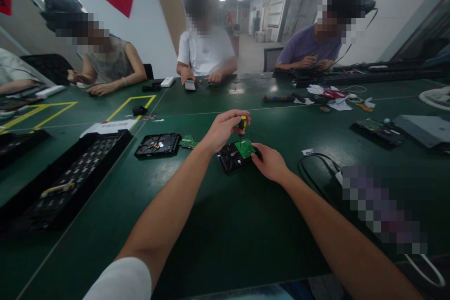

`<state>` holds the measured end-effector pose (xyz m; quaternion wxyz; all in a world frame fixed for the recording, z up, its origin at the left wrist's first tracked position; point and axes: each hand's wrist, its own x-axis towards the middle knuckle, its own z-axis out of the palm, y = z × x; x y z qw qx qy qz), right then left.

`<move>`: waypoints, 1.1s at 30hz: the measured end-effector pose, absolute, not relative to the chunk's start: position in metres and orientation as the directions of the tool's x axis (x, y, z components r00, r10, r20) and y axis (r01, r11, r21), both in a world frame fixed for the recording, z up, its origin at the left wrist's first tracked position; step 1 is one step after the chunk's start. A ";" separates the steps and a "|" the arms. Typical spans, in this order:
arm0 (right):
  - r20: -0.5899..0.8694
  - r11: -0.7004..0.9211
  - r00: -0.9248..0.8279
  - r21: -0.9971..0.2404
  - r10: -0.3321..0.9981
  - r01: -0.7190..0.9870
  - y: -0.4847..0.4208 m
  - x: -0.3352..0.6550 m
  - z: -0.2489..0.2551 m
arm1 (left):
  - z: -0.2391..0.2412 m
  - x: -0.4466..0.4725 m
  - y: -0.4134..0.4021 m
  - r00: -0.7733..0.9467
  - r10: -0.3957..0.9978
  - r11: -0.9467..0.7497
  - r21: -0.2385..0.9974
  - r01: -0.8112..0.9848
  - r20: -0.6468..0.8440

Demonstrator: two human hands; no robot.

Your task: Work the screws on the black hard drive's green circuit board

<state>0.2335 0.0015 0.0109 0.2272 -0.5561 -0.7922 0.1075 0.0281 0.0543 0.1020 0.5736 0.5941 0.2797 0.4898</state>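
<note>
Near the middle of the table lies a black hard drive (231,158) with a green circuit board (245,150) on its right part. My left hand (225,127) is closed around a yellow and black screwdriver (243,123), held upright with its shaft pointing down at the board. Whether the tip sits in a screw is too small to tell. My right hand (270,161) grips the drive's right edge, its fingertips by a black part at the corner. To the left, a second hard drive (158,144) lies beside a loose green circuit board (189,141).
A long black tray (70,178) stands at left, with a paper sheet (108,126) behind it. At right are another drive (378,131), a grey metal box (422,129), a black cable (318,154) and scraps (337,98). Several people sit across the table.
</note>
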 end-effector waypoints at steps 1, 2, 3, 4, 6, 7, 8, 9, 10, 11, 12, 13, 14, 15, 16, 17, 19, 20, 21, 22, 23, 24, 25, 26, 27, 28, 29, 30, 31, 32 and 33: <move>0.233 0.356 -0.280 -0.423 0.931 0.834 0.001 0.233 0.012 | 0.101 0.028 0.055 0.355 0.896 -0.191 0.954 -0.230 0.265; 0.226 0.353 -0.280 -0.422 0.933 0.835 0.001 0.233 0.013 | 0.101 0.028 0.056 0.340 0.898 -0.215 0.953 -0.214 0.279; 0.222 0.350 -0.279 -0.423 0.934 0.836 0.001 0.233 0.013 | 0.100 0.027 0.056 0.319 0.899 -0.252 0.950 -0.185 0.301; 0.221 0.349 -0.278 -0.423 0.935 0.836 0.001 0.233 0.014 | 0.099 0.027 0.057 0.293 0.899 -0.296 0.944 -0.147 0.327; 0.222 0.353 -0.282 -0.426 0.933 0.833 0.000 0.233 0.015 | 0.099 0.025 0.058 0.239 0.896 -0.371 0.927 -0.063 0.375; 0.221 0.353 -0.283 -0.427 0.933 0.832 0.000 0.233 0.015 | 0.099 0.025 0.058 0.216 0.895 -0.393 0.919 -0.029 0.390; 0.219 0.353 -0.283 -0.429 0.934 0.832 0.000 0.233 0.015 | 0.099 0.024 0.058 0.195 0.895 -0.409 0.913 -0.003 0.401; 0.217 0.350 -0.281 -0.429 0.935 0.832 0.000 0.233 0.015 | 0.099 0.024 0.057 0.178 0.895 -0.419 0.908 0.016 0.410; 0.217 0.347 -0.278 -0.431 0.936 0.833 0.000 0.233 0.015 | 0.099 0.024 0.057 0.165 0.895 -0.426 0.904 0.029 0.415; 0.218 0.347 -0.276 -0.433 0.936 0.832 0.000 0.233 0.015 | 0.100 0.024 0.056 0.156 0.895 -0.428 0.903 0.038 0.417; 0.222 0.348 -0.276 -0.437 0.935 0.829 0.000 0.233 0.015 | 0.100 0.025 0.055 0.153 0.898 -0.423 0.905 0.040 0.413; 0.228 0.353 -0.277 -0.441 0.933 0.825 0.000 0.233 0.015 | 0.100 0.026 0.054 0.158 0.901 -0.414 0.910 0.033 0.404; 0.233 0.356 -0.277 -0.445 0.932 0.822 0.000 0.233 0.014 | 0.100 0.027 0.053 0.173 0.903 -0.402 0.916 0.018 0.393; 0.237 0.356 -0.275 -0.448 0.932 0.820 0.000 0.233 0.014 | 0.101 0.029 0.052 0.196 0.902 -0.391 0.920 -0.002 0.384; 0.238 0.353 -0.271 -0.449 0.933 0.821 0.000 0.233 0.013 | 0.101 0.030 0.052 0.216 0.899 -0.385 0.923 -0.021 0.380; 0.237 0.350 -0.268 -0.448 0.934 0.823 0.000 0.233 0.013 | 0.101 0.030 0.051 0.233 0.895 -0.384 0.923 -0.035 0.381; 0.229 0.346 -0.269 -0.441 0.936 0.828 0.000 0.234 0.013 | 0.100 0.031 0.052 0.240 0.892 -0.386 0.922 -0.037 0.383; 0.223 0.345 -0.272 -0.438 0.936 0.830 0.000 0.234 0.013 | 0.100 0.031 0.052 0.231 0.896 -0.384 0.923 -0.027 0.380; 0.218 0.345 -0.274 -0.436 0.937 0.831 0.000 0.234 0.013 | 0.100 0.030 0.052 0.218 0.902 -0.379 0.925 -0.016 0.373; 0.215 0.343 -0.274 -0.435 0.938 0.833 0.000 0.233 0.014 | 0.100 0.030 0.053 0.207 0.908 -0.372 0.928 -0.007 0.366; 0.214 0.340 -0.271 -0.434 0.938 0.834 0.000 0.233 0.014 | 0.099 0.029 0.053 0.197 0.912 -0.365 0.931 -0.004 0.359; 0.213 0.338 -0.269 -0.434 0.939 0.835 -0.001 0.233 0.015 | 0.099 0.028 0.054 0.188 0.916 -0.361 0.933 -0.004 0.355; 0.213 0.338 -0.270 -0.433 0.939 0.835 -0.001 0.233 0.015 | 0.099 0.028 0.054 0.181 0.917 -0.360 0.933 -0.006 0.355; 0.212 0.340 -0.272 -0.433 0.939 0.835 -0.001 0.233 0.016 | 0.099 0.027 0.054 0.178 0.916 -0.364 0.931 -0.007 0.359; 0.211 0.341 -0.274 -0.431 0.938 0.835 -0.001 0.233 0.016 | 0.099 0.027 0.055 0.179 0.912 -0.373 0.928 -0.005 0.368; 0.211 0.341 -0.275 -0.430 0.938 0.836 -0.001 0.233 0.016 | 0.099 0.026 0.055 0.183 0.907 -0.385 0.923 0.000 0.379; 0.211 0.341 -0.274 -0.429 0.938 0.836 -0.001 0.233 0.016 | 0.099 0.026 0.056 0.191 0.901 -0.397 0.918 0.006 0.389; 0.214 0.340 -0.272 -0.429 0.938 0.837 0.000 0.233 0.015 | 0.099 0.025 0.057 0.201 0.896 -0.407 0.913 0.013 0.396; 0.218 0.342 -0.272 -0.429 0.937 0.836 0.000 0.233 0.015 | 0.098 0.025 0.057 0.213 0.892 -0.412 0.911 0.020 0.399; 0.223 0.346 -0.273 -0.428 0.936 0.835 0.001 0.233 0.014 | 0.098 0.024 0.058 0.227 0.889 -0.414 0.910 0.023 0.398; 0.226 0.350 -0.277 -0.428 0.934 0.833 0.001 0.233 0.013 | 0.098 0.024 0.058 0.241 0.886 -0.413 0.911 0.020 0.396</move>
